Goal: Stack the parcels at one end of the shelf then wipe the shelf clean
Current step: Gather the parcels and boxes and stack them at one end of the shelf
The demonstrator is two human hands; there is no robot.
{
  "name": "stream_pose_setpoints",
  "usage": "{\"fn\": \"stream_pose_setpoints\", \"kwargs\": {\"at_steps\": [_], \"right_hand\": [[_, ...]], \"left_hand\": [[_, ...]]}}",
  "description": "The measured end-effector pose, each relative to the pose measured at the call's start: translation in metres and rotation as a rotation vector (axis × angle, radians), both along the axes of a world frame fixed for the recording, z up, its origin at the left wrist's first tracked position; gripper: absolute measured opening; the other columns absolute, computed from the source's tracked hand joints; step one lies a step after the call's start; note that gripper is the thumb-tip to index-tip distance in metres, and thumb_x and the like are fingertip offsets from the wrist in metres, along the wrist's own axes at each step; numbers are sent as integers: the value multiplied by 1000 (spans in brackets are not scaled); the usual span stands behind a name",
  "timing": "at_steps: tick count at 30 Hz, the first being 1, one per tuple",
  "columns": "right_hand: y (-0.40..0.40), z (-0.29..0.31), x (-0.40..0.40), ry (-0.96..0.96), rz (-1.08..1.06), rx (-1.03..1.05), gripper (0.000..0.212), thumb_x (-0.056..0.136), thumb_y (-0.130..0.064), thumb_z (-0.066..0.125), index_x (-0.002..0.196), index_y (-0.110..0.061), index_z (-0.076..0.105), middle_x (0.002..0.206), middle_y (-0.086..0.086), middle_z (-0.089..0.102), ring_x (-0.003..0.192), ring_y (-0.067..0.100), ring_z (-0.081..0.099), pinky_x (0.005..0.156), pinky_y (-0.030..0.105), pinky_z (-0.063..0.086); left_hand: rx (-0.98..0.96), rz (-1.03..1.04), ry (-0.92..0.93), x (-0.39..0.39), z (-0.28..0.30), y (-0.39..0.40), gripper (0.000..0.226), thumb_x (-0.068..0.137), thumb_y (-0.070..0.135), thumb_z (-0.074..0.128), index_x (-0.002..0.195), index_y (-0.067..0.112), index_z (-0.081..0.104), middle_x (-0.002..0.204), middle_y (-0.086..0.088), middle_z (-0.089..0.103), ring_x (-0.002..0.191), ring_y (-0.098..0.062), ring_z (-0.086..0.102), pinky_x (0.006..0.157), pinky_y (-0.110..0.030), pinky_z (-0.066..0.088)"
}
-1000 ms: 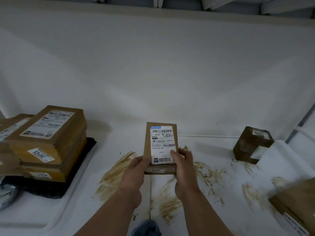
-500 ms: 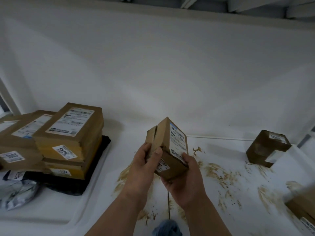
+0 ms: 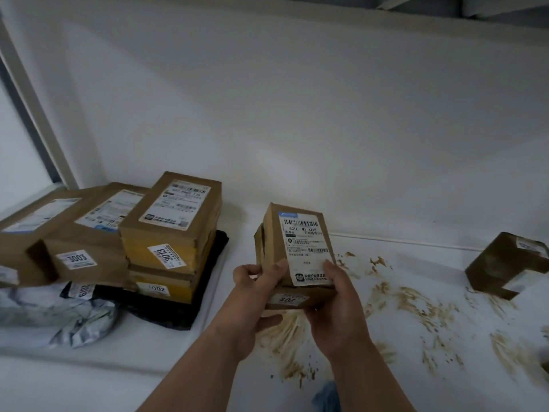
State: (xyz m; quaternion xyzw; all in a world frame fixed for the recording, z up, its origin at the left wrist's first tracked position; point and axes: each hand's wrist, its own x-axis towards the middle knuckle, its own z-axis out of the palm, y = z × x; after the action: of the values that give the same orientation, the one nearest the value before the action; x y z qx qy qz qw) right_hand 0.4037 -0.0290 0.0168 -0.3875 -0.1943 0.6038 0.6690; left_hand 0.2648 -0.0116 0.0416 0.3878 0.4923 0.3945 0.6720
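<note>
I hold a small brown cardboard parcel with a white shipping label above the middle of the white shelf. My left hand grips its near left edge, thumb on the label. My right hand grips its near right side from below. To the left stands a stack of brown and yellow parcels on a black bag, with further flat parcels beside it. A small brown box sits alone at the right.
Brown smears cover the shelf's middle and right. Grey plastic mailer bags lie at the front left. The white back wall rises close behind. A blue cloth shows at the bottom edge.
Both hands lifted the parcel off the shelf, turned it, and carried it left toward the stack. The view has swung left, so the stack sits nearer the centre.
</note>
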Motion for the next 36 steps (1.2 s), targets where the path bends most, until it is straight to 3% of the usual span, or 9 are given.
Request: {"fn": "stream_pose_setpoints", "kwargs": {"at_steps": [7,12,17,19,22,25,28,31,36], "right_hand": [[-6,2,-5,198,-24,-49,56,99,-49,39,124,-7,65,122,20,67,116,36,61,102,44,46],[-10,8,-2,-4,-1,-219,41,102,-41,41,122,-15,66,114,14,71,107,32,67,89,40,55],[-12,4,12,-231,-120,-431,25,99,-21,53,104,-3,68,72,12,72,63,24,64,68,35,54],[-12,2,16,-207,-198,-433,20,97,-13,53,106,-1,66,77,12,72,72,25,65,75,38,52],[-15,3,14,-138,-117,-351,29,101,-28,47,116,-13,67,108,13,73,105,30,67,96,44,50],[-18,4,11,-208,28,-387,42,101,-46,41,112,-18,70,106,12,74,97,31,70,95,44,52],[-21,0,12,-310,-78,-479,29,98,-33,53,103,-11,71,82,11,74,68,25,65,73,35,50],[-22,-1,12,-240,-135,-427,22,97,-26,55,103,-13,72,96,11,74,86,25,67,82,38,49],[-25,10,12,-144,38,-187,43,91,-57,50,119,-29,68,116,2,72,114,24,63,104,46,41]], "left_hand": [[-4,14,-197,-4,-5,5,42,84,42,65,116,20,49,101,-7,72,94,-26,70,84,-48,57],[-53,-12,-292,-1,-8,10,45,87,43,60,123,17,55,107,-10,72,98,-28,70,85,-50,56],[-85,16,-317,-1,-6,13,35,91,43,56,114,18,64,94,-10,75,95,-31,69,77,-45,57],[-112,21,-313,0,-5,13,37,89,44,59,114,18,65,96,-12,74,96,-32,69,75,-45,57],[-95,-10,-281,3,-6,10,37,88,45,59,113,18,66,93,-11,74,96,-31,68,81,-47,56],[-73,-15,-259,4,-7,6,36,89,43,58,114,18,64,93,-8,75,97,-29,68,87,-49,55],[-49,11,-231,1,-8,6,40,88,42,61,118,16,58,99,-10,74,99,-29,68,86,-49,55],[-6,5,-196,1,-9,4,37,87,38,62,117,17,55,103,-9,73,101,-28,67,90,-50,54],[53,-44,-184,-1,-7,-4,37,87,20,63,121,22,49,98,-7,74,97,-24,69,84,-41,52]]}}
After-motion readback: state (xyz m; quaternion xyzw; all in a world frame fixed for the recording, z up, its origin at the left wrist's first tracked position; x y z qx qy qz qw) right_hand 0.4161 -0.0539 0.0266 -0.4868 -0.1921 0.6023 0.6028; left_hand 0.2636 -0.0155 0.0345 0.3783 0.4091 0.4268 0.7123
